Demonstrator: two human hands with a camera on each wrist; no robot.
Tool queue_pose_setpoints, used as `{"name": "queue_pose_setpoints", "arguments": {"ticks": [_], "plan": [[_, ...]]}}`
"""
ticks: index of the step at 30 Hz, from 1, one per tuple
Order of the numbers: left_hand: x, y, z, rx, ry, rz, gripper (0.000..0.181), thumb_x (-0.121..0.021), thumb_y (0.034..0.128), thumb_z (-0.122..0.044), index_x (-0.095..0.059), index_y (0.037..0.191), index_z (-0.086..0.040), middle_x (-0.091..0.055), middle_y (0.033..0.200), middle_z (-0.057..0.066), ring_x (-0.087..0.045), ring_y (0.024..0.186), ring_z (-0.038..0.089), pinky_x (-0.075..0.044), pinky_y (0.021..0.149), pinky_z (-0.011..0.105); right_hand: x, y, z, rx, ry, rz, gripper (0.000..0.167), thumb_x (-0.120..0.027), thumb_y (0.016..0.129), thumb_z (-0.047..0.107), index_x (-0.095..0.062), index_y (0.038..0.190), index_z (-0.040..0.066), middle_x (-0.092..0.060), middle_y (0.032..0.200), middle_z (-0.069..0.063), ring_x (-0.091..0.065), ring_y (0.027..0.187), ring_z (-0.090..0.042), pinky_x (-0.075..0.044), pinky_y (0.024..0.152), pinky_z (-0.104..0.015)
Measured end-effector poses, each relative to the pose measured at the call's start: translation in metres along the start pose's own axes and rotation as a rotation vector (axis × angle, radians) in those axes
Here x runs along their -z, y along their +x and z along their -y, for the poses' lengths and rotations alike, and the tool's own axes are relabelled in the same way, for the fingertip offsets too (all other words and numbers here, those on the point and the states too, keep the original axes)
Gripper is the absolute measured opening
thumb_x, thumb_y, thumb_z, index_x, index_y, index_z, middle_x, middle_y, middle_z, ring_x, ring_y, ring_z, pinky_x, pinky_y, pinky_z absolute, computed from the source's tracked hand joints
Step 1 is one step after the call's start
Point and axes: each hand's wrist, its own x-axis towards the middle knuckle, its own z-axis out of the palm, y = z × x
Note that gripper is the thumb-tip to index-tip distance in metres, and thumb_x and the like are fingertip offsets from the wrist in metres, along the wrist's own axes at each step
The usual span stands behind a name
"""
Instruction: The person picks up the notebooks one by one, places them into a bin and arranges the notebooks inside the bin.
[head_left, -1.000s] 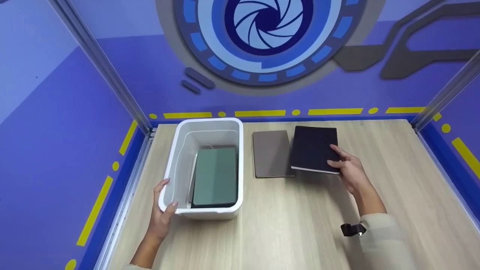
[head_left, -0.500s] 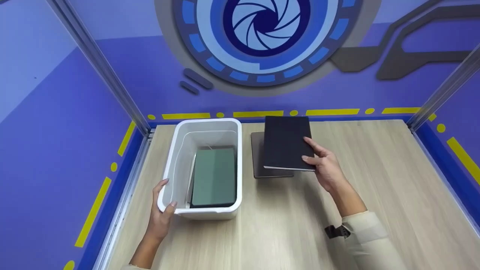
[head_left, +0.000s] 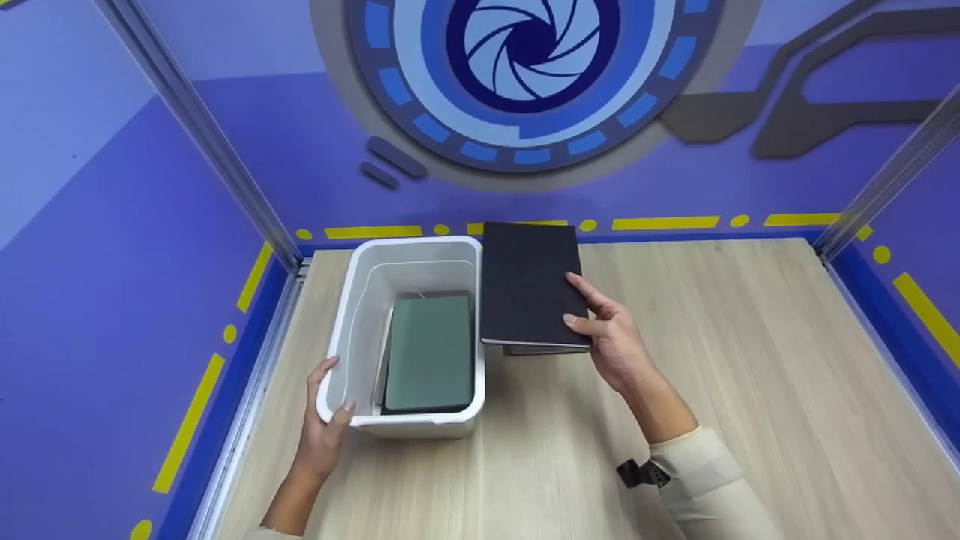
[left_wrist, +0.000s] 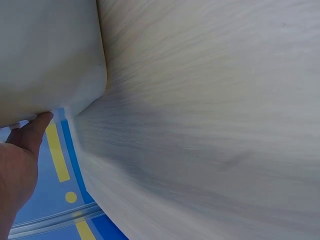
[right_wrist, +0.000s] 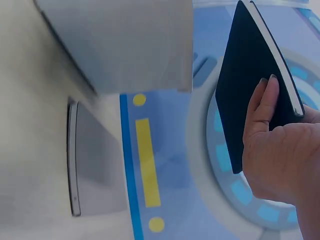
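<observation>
My right hand [head_left: 619, 337] pinches a black notebook [head_left: 532, 285] by its right edge, fingers beneath and thumb side on top. In the right wrist view the notebook [right_wrist: 260, 75] is held up off the table, its white page edges showing. It hangs beside the right rim of a white plastic bin [head_left: 480, 337]. My left hand [head_left: 322, 427] grips the bin's near left corner. Inside the bin lies a green notebook [head_left: 429, 352] on top of other books, mostly hidden. A grey-brown notebook [right_wrist: 100, 165] lies on the table under the black one, nearly covered in the head view.
The wooden table [head_left: 750, 360] meets a blue-purple patterned wall [head_left: 637, 195] at the back. Metal frame posts [head_left: 202, 142] stand at both rear corners. A black strap device [head_left: 643, 473] sits at my right wrist.
My right hand has carried the black notebook leftward, from the right of the grey-brown notebook to above it and up to the bin's rim. My left hand stays on the bin.
</observation>
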Motion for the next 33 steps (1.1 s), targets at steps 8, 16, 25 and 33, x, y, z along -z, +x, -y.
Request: {"name": "queue_pose_setpoints", "arguments": {"ticks": [8, 16, 25, 33], "plan": [[0.002, 0.000, -0.001, 0.018, 0.002, 0.002, 0.070, -0.054, 0.0966, -0.008, -0.031, 0.163, -0.009, -0.034, 0.165, 0.006, -0.041, 0.142, 0.007, -0.033, 0.112, 0.017, -0.047, 0.000, -0.018, 0.011, 0.016, 0.071, 0.072, -0.059, 0.098, -0.010, -0.041, 0.165, 0.009, -0.037, 0.173, -0.011, -0.066, 0.130, -0.013, -0.061, 0.092, -0.025], [0.000, 0.001, -0.002, 0.010, -0.012, -0.001, 0.070, -0.056, 0.0961, -0.007, -0.033, 0.163, -0.007, -0.033, 0.166, 0.010, -0.032, 0.149, 0.001, -0.024, 0.117, 0.016, -0.088, 0.007, -0.033, -0.004, -0.014, 0.120, 0.071, -0.062, 0.097, -0.008, -0.042, 0.164, 0.006, -0.033, 0.174, -0.016, -0.061, 0.137, -0.020, -0.059, 0.096, -0.024], [0.000, 0.001, 0.001, 0.014, -0.028, -0.008, 0.071, -0.057, 0.0955, -0.005, -0.034, 0.162, -0.005, -0.033, 0.167, 0.009, -0.028, 0.152, 0.000, -0.020, 0.120, 0.017, -0.118, 0.007, -0.029, -0.025, -0.528, 0.343, 0.068, -0.062, 0.106, 0.016, -0.033, 0.168, 0.008, -0.032, 0.175, -0.018, -0.044, 0.155, -0.038, -0.044, 0.122, -0.049], [0.000, 0.000, 0.000, 0.027, -0.015, -0.005, 0.071, -0.057, 0.0960, -0.007, -0.033, 0.163, -0.008, -0.034, 0.165, 0.009, -0.037, 0.145, 0.003, -0.026, 0.115, 0.014, -0.107, 0.003, -0.024, 0.073, -0.634, 0.281, 0.055, -0.060, 0.108, 0.020, -0.049, 0.160, 0.006, -0.048, 0.165, -0.020, -0.056, 0.146, -0.041, -0.051, 0.115, -0.051]]}}
